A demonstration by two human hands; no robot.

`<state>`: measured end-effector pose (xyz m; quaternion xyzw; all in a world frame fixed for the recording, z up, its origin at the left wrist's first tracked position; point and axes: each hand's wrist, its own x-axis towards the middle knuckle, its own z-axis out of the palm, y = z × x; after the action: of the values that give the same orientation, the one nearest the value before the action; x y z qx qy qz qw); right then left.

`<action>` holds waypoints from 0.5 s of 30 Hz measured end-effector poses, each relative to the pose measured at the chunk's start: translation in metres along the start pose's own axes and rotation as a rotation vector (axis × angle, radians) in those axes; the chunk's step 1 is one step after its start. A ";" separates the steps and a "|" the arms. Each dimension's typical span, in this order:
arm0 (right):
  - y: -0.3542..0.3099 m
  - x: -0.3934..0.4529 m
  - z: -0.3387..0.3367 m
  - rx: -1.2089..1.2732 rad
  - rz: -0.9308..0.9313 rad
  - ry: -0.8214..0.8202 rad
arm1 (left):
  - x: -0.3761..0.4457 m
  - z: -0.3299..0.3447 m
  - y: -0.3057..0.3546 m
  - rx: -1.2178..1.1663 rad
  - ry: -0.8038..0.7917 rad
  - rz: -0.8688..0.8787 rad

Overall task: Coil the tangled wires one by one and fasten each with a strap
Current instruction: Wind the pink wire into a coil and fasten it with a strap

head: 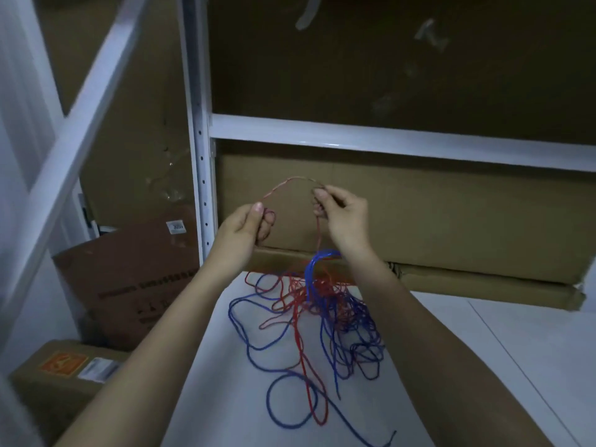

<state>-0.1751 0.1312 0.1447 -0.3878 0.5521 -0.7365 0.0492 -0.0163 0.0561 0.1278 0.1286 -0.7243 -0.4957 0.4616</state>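
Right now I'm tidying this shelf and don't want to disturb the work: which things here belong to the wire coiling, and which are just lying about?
Belongs to the job:
red wire, pinched by left hand and right hand
tangle of red and blue wires on the white surface

Just lying about:
brown carton
labelled box
No strap is visible.

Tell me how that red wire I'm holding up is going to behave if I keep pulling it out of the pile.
The red wire arches between left hand and right hand, so it probably has slight springiness yet bends easily. Below, it runs into the tangled pile with blue wires, so it will likely snag and drag them.
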 end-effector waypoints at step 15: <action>-0.107 0.048 0.010 0.152 -0.183 0.012 | 0.047 0.011 0.053 -0.135 -0.004 0.055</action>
<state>-0.1637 0.1405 0.2609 -0.4274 0.4570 -0.7800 0.0077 -0.0360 0.0581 0.1965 0.0764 -0.6934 -0.5309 0.4812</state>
